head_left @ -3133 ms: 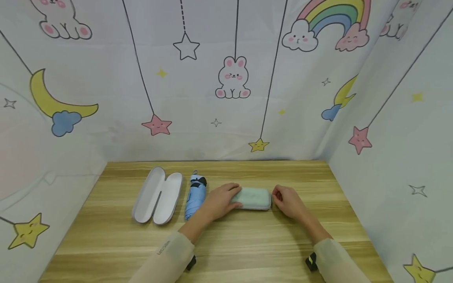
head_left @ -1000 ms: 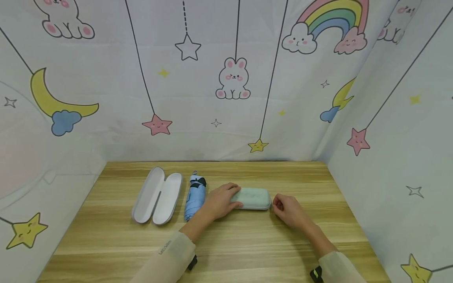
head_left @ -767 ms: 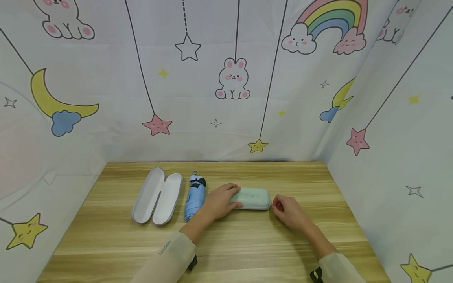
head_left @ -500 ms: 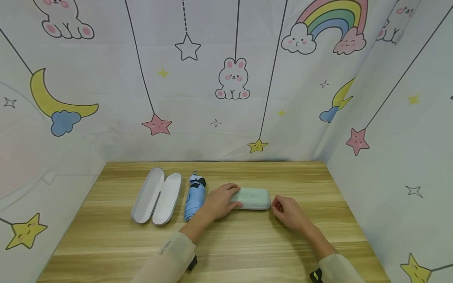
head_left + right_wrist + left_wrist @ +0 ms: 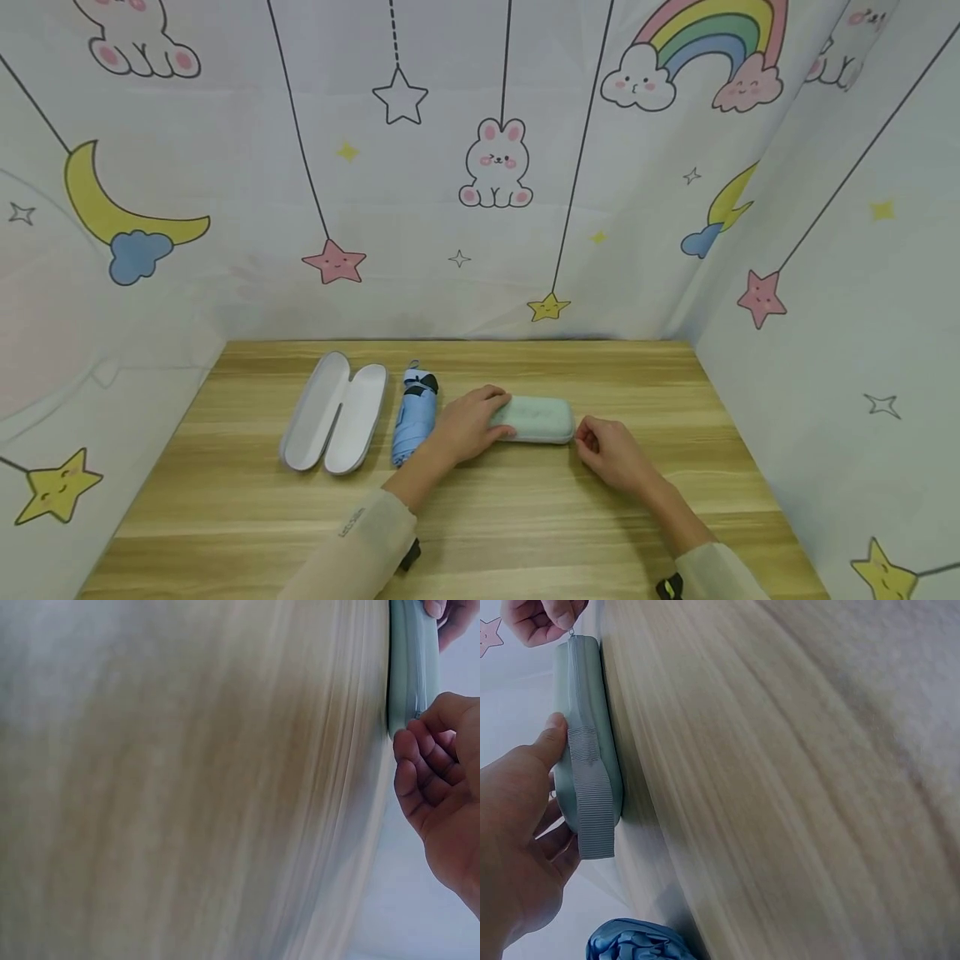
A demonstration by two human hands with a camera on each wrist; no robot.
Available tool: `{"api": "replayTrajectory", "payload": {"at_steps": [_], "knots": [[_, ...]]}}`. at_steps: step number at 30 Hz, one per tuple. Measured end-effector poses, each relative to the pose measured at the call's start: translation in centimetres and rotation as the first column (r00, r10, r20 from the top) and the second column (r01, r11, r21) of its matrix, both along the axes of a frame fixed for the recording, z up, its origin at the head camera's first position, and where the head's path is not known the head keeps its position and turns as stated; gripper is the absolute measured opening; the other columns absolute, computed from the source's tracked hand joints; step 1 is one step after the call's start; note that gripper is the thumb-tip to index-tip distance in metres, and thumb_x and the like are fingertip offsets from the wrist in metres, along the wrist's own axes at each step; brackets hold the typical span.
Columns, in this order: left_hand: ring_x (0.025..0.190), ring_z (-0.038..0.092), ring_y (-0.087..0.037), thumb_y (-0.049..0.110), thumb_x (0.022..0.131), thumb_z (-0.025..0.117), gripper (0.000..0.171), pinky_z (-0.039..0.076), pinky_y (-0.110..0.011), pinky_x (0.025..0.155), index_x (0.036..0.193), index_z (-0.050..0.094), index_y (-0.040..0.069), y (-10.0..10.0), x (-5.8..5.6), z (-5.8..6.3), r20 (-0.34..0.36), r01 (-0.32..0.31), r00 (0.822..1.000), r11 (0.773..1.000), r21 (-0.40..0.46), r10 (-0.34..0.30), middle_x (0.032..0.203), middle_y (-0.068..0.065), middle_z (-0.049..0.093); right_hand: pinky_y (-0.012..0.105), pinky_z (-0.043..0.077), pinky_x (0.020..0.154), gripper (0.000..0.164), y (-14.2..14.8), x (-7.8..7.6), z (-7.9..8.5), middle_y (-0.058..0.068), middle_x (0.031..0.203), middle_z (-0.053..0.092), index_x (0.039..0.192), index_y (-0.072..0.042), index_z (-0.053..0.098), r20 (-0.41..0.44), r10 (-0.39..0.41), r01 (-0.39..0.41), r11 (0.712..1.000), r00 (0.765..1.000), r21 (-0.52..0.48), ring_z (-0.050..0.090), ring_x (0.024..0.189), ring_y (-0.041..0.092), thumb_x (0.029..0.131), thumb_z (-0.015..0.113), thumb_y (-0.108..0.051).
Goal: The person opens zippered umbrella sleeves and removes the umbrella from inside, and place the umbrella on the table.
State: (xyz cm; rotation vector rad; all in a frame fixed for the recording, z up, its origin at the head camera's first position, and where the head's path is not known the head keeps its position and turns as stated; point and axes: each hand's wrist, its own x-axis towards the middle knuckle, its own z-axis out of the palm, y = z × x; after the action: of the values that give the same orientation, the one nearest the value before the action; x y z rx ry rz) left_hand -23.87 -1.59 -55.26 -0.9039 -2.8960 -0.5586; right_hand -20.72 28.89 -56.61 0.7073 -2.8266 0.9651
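A pale green zip case (image 5: 542,419) lies flat near the middle of the table. My left hand (image 5: 468,423) grips its left end, thumb on the near side and fingers over the far side. At the case's right end, my right hand (image 5: 609,446) pinches the small zipper pull (image 5: 571,632) between thumb and curled forefinger. The left wrist view shows the zipper line along the case's side and a ribbed grey strap (image 5: 596,817) at the held end. Along the part of the side seen there, the zipper appears closed. The case's contents are hidden.
Left of my left hand lies a folded blue umbrella (image 5: 415,421) with a black band. Farther left, a white hard case (image 5: 356,421) lies opened out. Patterned cloth walls (image 5: 420,300) stand behind and beside the wooden table (image 5: 525,533).
Since the earliest frame, my right hand has moved slightly toward the near side at the case's right end; over the last second it barely moves. My left hand and the case stay put.
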Motion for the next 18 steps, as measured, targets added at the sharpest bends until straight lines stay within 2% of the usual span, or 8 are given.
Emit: {"api": "replayTrajectory", "payload": {"at_steps": [18], "knots": [[0.135, 0.059, -0.023, 0.052, 0.099, 0.071, 0.066, 0.051, -0.041, 0.108, 0.151, 0.06, 0.012, 0.09, -0.2, -0.05, 0.013, -0.008, 1.0, 1.0, 0.004, 0.008, 0.148, -0.003, 0.06, 0.023, 0.049, 0.057, 0.018, -0.51, 0.32, 0.13, -0.015, 0.072, 0.058, 0.086, -0.017, 0.066, 0.0, -0.001, 0.001, 1.0, 1.0, -0.003, 0.053, 0.064, 0.0, 0.092, 0.075, -0.002]]}}
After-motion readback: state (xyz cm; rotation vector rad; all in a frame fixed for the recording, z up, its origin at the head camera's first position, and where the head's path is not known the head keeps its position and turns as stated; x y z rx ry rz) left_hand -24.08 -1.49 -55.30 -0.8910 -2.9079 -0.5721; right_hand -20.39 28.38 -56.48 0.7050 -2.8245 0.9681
